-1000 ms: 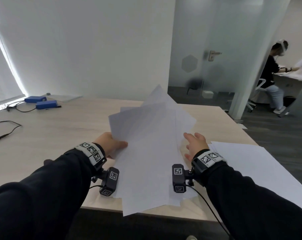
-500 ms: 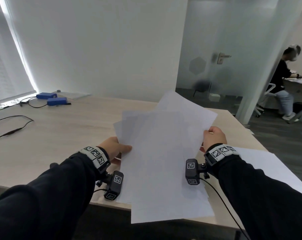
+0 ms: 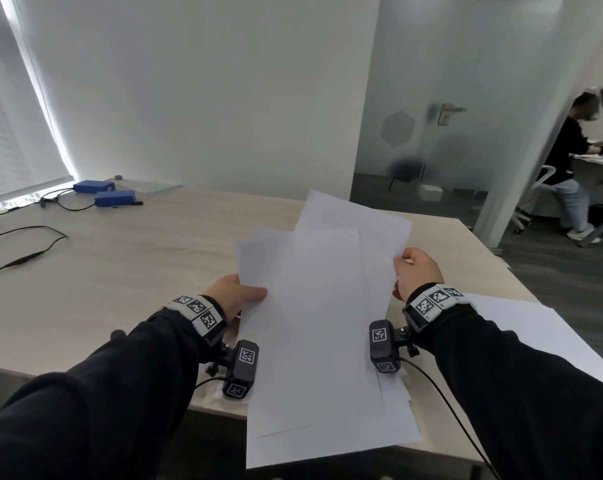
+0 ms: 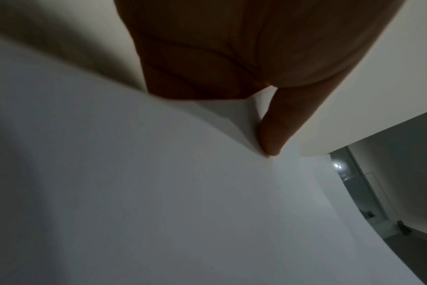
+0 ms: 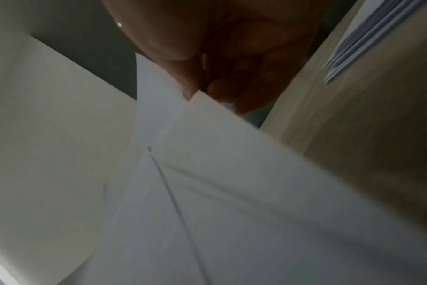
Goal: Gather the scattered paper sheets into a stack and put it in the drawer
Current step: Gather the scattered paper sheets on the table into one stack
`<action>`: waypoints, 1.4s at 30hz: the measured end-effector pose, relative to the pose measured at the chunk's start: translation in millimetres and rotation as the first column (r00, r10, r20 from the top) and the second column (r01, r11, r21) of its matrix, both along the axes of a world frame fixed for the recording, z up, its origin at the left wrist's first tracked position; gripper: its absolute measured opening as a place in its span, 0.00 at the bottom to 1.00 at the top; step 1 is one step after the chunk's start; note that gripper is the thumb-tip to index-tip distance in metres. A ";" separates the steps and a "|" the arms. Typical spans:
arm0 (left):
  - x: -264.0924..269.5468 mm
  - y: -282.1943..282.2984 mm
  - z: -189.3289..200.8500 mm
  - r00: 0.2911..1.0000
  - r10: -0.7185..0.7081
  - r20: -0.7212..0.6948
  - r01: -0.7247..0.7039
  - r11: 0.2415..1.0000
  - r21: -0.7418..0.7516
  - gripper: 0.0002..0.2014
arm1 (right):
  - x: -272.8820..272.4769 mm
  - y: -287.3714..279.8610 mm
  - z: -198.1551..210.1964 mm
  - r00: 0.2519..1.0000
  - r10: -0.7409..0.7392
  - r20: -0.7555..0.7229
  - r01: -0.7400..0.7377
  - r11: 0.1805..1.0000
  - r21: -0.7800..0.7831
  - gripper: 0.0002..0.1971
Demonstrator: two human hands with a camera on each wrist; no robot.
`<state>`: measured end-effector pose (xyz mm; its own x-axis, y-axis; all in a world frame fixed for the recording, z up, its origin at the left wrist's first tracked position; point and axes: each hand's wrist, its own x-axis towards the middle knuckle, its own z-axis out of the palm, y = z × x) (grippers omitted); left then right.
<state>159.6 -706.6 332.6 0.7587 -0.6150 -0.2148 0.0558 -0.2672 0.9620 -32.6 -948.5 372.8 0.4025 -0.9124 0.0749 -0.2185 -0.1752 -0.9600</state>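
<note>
Several white paper sheets [image 3: 321, 323] hang fanned and uneven above the near edge of the wooden table [image 3: 130, 265], their lower ends past the edge. My left hand [image 3: 236, 294] pinches their left edge, thumb on top, as the left wrist view shows with the thumb [image 4: 278, 133] pressed on the paper [image 4: 183, 202]. My right hand [image 3: 416, 271] grips the right edge, fingers curled round it; in the right wrist view the fingers [image 5: 234, 84] clamp the overlapping sheets [image 5: 232, 192]. No drawer is in view.
More white paper [image 3: 535, 334] lies on the table at the right. Two blue boxes [image 3: 115, 197] and black cables [image 3: 33, 251] sit at the far left. A glass door [image 3: 431, 133] stands behind; a seated person [image 3: 566, 168] is at the far right.
My right hand went from resting open near the sheets to gripping their right edge. The fanned sheets have been drawn closer together and lifted.
</note>
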 end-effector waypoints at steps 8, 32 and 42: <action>-5.3 -9.8 0.8 1.000 -0.025 -0.012 0.025 0.999 -0.032 0.06 | 11.6 8.5 -5.6 0.987 0.159 -0.038 -0.157 0.986 0.050 0.08; -17.5 -14.9 79.2 0.977 0.146 0.158 -0.060 0.890 -0.452 0.21 | 10.3 34.3 34.3 0.877 0.377 0.296 -0.349 0.926 -0.145 0.07; -25.7 -27.1 103.3 0.949 0.230 0.216 -0.069 0.818 -0.571 0.14 | 4.2 37.0 56.8 0.807 0.372 0.458 -0.344 0.927 -0.146 0.11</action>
